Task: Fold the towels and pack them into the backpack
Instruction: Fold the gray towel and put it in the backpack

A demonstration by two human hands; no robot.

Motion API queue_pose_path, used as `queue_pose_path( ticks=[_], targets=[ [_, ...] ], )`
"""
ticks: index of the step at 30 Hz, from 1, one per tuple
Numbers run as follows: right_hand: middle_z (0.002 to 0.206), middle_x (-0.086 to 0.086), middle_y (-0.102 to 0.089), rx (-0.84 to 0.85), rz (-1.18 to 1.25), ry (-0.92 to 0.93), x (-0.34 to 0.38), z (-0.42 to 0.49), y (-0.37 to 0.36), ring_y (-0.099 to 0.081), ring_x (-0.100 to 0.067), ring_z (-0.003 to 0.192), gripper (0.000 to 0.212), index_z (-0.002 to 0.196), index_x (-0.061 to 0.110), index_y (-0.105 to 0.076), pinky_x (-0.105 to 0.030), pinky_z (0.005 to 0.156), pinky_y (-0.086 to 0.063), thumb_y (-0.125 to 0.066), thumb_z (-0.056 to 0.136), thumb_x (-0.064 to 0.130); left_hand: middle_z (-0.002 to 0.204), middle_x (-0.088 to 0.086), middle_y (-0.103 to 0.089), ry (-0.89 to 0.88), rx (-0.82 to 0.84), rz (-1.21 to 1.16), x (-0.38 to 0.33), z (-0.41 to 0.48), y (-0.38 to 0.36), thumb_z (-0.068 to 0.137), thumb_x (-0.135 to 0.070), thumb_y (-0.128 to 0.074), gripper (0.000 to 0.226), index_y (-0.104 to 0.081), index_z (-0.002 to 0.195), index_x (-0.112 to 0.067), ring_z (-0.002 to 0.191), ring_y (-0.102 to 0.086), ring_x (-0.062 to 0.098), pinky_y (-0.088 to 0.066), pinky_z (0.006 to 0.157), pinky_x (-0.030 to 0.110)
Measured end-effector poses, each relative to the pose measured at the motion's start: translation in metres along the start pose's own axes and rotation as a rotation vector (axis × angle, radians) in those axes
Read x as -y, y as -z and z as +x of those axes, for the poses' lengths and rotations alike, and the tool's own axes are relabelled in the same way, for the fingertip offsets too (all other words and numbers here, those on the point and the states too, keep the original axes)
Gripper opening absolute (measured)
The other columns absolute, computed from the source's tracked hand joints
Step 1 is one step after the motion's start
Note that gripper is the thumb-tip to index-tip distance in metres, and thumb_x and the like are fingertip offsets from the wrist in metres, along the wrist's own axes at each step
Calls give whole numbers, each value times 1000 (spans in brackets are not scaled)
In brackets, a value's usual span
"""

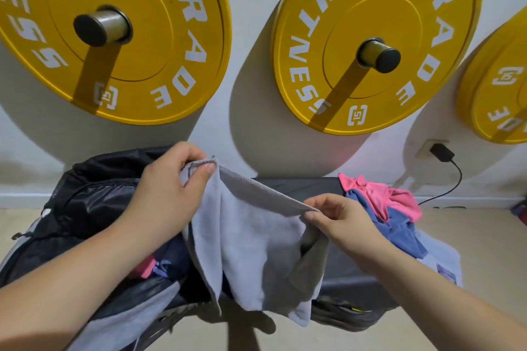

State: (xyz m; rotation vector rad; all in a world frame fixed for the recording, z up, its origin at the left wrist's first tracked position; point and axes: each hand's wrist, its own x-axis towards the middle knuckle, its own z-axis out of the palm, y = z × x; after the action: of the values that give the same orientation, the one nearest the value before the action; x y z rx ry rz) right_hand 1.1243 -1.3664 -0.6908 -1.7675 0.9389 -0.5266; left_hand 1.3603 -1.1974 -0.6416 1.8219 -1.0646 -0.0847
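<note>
A light grey towel (251,239) hangs in the air above the black bench (299,185). My left hand (168,191) pinches its upper left corner, and my right hand (339,222) pinches the upper right corner, so the top edge stretches between them. The towel's lower part droops in loose folds past the bench's front. A black backpack (85,202) lies on the left end of the bench, behind and under my left arm, with a bit of pink and blue cloth (151,265) showing at its opening. A pink towel (382,196) and a blue towel (405,234) lie crumpled at the bench's right end.
Yellow weight plates (137,37) (376,43) hang on pegs on the white wall behind the bench. A black charger (440,152) sits in a wall socket at the right, its cable running down. Another pale grey cloth (442,256) lies under the blue towel. Beige floor lies below.
</note>
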Motion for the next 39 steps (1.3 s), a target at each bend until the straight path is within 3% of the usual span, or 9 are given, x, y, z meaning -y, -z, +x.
queue_pose_path(
  ticks=[5, 8, 12, 15, 21, 25, 29, 35, 39],
  targets=[
    [77, -1, -77, 3, -11, 116, 23, -7, -9, -62, -4, 67, 12, 81, 16, -78, -21, 64, -51, -74, 91, 16, 85, -11, -69, -160, 323, 20, -8, -16, -3, 88, -17, -73, 10, -70, 85, -26, 86, -65, 5, -47, 74, 18],
    [81, -4, -76, 118, -1, 194, 41, -15, -19, -63, -8, 74, 11, 84, 19, -77, -34, 70, -53, -72, 93, 18, 93, -12, -65, -310, 395, -7, -22, -28, -16, 87, -17, -76, 12, -70, 91, -27, 95, -63, 7, -46, 81, 18],
    [90, -8, -77, 219, 26, 302, 55, -24, -26, -69, -32, 86, 10, 90, 16, -78, -48, 82, -55, -69, 96, 16, 116, -21, -62, -246, 402, -67, -29, -32, -26, 88, -28, -75, 39, -65, 125, -33, 114, -56, -3, -40, 91, 8],
    [89, -7, -77, 186, 18, 297, 52, -22, -26, -69, -31, 84, 7, 89, 17, -79, -46, 81, -56, -73, 93, 16, 106, -21, -71, -190, 495, -104, -29, -30, -28, 91, -25, -72, 26, -71, 116, -33, 105, -64, -3, -48, 87, 14],
    [73, 3, -70, 156, -357, 182, 32, -12, -21, -56, -1, 63, 15, 81, 22, -69, -20, 63, -47, -66, 92, 13, 88, -14, -72, -144, 333, -49, -24, -21, -29, 91, -14, -68, 12, -72, 88, -25, 90, -66, 2, -46, 76, 11],
    [74, 2, -68, 93, -633, 23, 12, 0, -14, -63, -17, 73, 19, 77, 21, -62, -35, 67, -50, -54, 92, 11, 86, -8, -73, -56, 165, -38, -5, -5, -25, 90, -12, -70, 10, -73, 87, -20, 87, -66, 3, -43, 73, 6],
    [67, -6, -66, 20, -500, -102, 5, 3, -8, -57, -13, 60, 24, 72, 18, -64, -25, 55, -46, -57, 95, 13, 88, -8, -75, 148, 111, -52, 25, 1, -19, 86, -17, -76, 13, -71, 96, -24, 85, -69, 5, -52, 80, 20],
    [63, -1, -64, -23, -18, -66, 33, -9, -13, -55, -10, 58, 33, 80, 4, -68, -25, 55, -44, -73, 90, 35, 60, 0, -62, 257, 250, -156, 17, -9, -24, 80, -21, -82, 16, -67, 77, -18, 55, -51, 5, -42, 56, 19],
    [64, 1, -59, -10, 3, 1, 50, -18, -23, -51, -8, 60, 34, 81, 4, -68, -26, 57, -42, -70, 92, 36, 93, -4, -76, 181, 477, -181, -7, -23, -33, 76, -15, -86, 13, -74, 72, -19, 78, -69, 1, -53, 75, 19]
  ],
)
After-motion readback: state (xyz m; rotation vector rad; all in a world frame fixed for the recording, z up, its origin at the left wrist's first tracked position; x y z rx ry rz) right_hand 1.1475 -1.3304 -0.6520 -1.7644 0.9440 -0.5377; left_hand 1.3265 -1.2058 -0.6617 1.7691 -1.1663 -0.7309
